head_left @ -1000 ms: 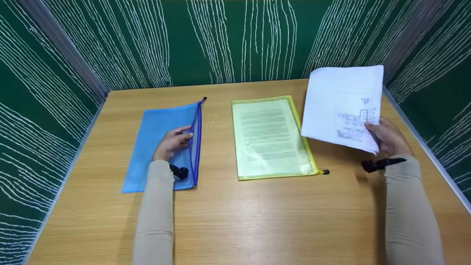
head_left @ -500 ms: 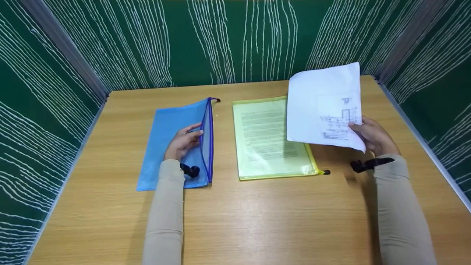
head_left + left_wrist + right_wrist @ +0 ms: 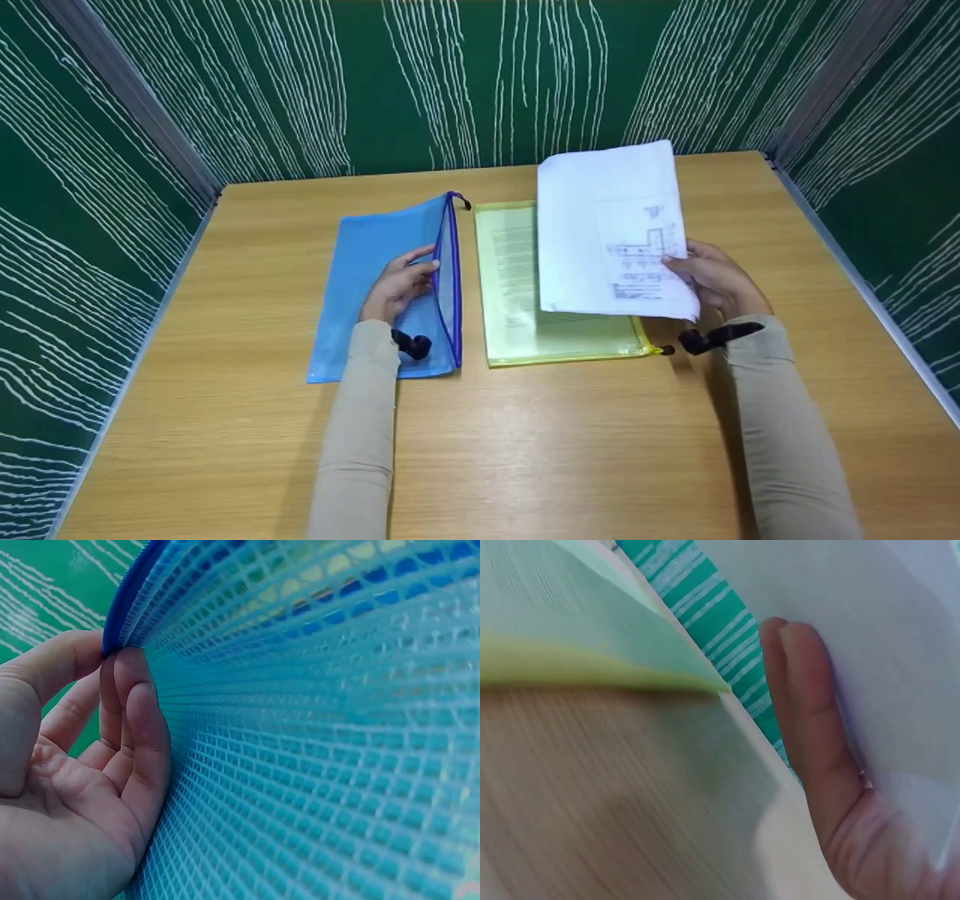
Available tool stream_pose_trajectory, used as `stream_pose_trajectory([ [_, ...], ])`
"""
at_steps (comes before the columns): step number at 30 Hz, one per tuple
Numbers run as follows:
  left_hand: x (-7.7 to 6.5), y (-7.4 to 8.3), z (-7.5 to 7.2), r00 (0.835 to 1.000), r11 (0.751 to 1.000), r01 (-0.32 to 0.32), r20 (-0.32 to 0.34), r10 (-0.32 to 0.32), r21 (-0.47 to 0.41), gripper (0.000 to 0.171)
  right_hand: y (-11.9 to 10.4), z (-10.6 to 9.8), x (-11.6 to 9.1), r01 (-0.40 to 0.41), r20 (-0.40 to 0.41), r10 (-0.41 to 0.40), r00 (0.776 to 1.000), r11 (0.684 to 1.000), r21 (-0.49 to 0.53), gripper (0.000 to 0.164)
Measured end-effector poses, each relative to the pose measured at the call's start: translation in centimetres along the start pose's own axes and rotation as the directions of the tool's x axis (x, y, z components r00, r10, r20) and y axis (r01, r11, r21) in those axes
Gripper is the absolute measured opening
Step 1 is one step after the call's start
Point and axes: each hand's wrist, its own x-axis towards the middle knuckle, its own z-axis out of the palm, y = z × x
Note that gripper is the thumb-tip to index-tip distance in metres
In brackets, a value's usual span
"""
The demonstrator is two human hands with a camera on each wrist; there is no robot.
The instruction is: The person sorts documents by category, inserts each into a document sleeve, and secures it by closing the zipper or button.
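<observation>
In the head view my left hand pinches the upper edge of a blue mesh zip pouch, whose mouth gapes along the purple-blue zipper on its right side. The left wrist view shows thumb and fingertips gripping that edge, with the mesh spread beside them. My right hand holds white papers by their lower right side, thumb on the printed face. They are raised over a yellow zip pouch with a printed sheet inside, covering much of it. In the right wrist view straight fingers support the papers' underside.
A wooden table carries everything. Green walls with white streaks enclose its back and sides. The yellow pouch's dark zipper pull lies near the right wrist's black camera strap.
The right hand has carried the papers leftward from the table's right side over the yellow pouch. The left hand has drawn the blue pouch rightward, its mouth gaping wider.
</observation>
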Motion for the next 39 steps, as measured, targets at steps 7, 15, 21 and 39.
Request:
stream_pose_trajectory([
  [7, 0.3, -0.2, 0.8, 1.000, 0.999, -0.009, 0.025, 0.010, -0.037, 0.049, 0.4, 2.8, 1.4, 0.021, 0.077, -0.020, 0.997, 1.000, -0.015, 0.029],
  [15, 0.2, -0.3, 1.0, 1.000, 0.997, -0.002, 0.024, 0.004, -0.073, 0.048, 0.7, 5.2, 2.5, 0.020, 0.085, -0.014, 0.996, 0.998, -0.064, 0.031],
  [21, 0.3, -0.5, 0.7, 1.000, 0.996, -0.006, 0.023, 0.008, -0.085, 0.048, 0.9, 6.7, 3.1, 0.016, 0.118, -0.007, 0.993, 0.997, -0.075, 0.038],
  [39, 0.2, -0.8, 0.4, 0.999, 0.993, -0.015, 0.028, 0.019, -0.115, 0.049, 1.8, 8.9, 4.6, -0.010, 0.151, 0.028, 0.988, 0.993, -0.117, 0.043],
])
